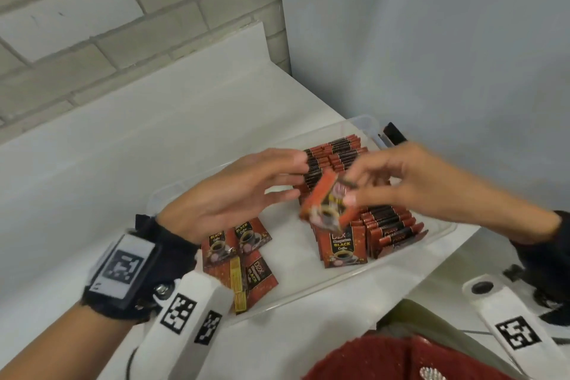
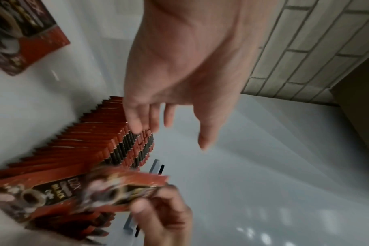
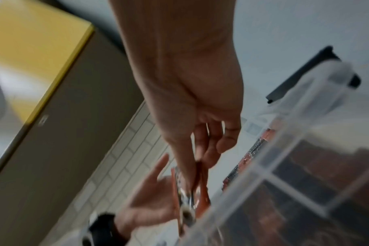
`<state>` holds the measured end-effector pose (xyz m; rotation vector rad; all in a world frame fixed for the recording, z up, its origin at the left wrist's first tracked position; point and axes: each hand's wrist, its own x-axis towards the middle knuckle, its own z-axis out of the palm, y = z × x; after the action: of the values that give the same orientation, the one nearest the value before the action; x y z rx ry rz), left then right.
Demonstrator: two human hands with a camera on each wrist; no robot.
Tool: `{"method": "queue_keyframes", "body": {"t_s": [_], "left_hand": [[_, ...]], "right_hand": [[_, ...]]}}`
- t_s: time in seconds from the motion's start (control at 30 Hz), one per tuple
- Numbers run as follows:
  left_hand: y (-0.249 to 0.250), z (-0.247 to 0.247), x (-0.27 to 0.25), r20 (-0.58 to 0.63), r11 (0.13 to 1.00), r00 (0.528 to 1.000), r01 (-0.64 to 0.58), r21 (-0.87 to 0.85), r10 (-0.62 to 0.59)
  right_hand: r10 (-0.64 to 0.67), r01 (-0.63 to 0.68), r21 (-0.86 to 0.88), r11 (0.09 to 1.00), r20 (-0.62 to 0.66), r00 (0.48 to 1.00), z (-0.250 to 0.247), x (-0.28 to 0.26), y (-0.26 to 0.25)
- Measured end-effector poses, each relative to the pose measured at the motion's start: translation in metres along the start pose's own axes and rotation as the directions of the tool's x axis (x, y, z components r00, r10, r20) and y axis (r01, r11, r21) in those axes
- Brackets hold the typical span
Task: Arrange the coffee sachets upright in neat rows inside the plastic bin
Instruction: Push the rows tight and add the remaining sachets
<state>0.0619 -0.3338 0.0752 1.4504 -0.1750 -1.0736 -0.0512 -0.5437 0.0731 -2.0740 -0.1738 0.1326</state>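
Loose sachets [image 1: 239,256] lie flat at the bin's [image 1: 311,295] near end. Above them, your right hand [image 1: 410,182] pinches one sachet [image 1: 327,203], your left hand [image 1: 234,191] spread, holding nothing. Beyond, rows [image 1: 334,154] stand upright.

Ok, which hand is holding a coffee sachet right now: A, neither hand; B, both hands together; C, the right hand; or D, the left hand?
C: the right hand pinches a coffee sachet above the plastic bin, while the left hand is open with straight fingers and holds nothing.
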Motion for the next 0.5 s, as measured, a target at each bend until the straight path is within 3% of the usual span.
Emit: {"method": "queue_keyframes", "body": {"t_s": [0.1, 0.2, 0.3, 0.43, 0.5], "left_hand": [[-0.006, -0.007, -0.007, -0.173, 0.988, 0.974, 0.136, -0.077, -0.147], [-0.016, 0.000, -0.010, -0.203, 0.961, 0.941, 0.249, -0.118, -0.269], [-0.028, 0.011, -0.011, -0.183, 0.934, 0.917, 0.335, -0.126, -0.354], [-0.037, 0.022, -0.012, -0.117, 0.910, 0.906, 0.392, -0.132, -0.407], [-0.038, 0.024, -0.013, -0.084, 0.902, 0.902, 0.410, -0.139, -0.423]], "right_hand": [[0.027, 0.052, -0.310, 0.949, 0.245, 0.969, 0.012, -0.004, 0.003], [0.048, 0.173, -0.516, 0.839, 0.387, 0.921, 0.024, 0.001, 0.009], [0.037, 0.276, -0.665, 0.694, 0.417, 0.908, 0.031, 0.008, 0.012], [-0.207, 0.442, -0.679, 0.587, 0.401, 0.892, 0.035, 0.011, 0.012], [-0.259, 0.487, -0.675, 0.554, 0.416, 0.872, 0.035, 0.013, 0.013]]}}
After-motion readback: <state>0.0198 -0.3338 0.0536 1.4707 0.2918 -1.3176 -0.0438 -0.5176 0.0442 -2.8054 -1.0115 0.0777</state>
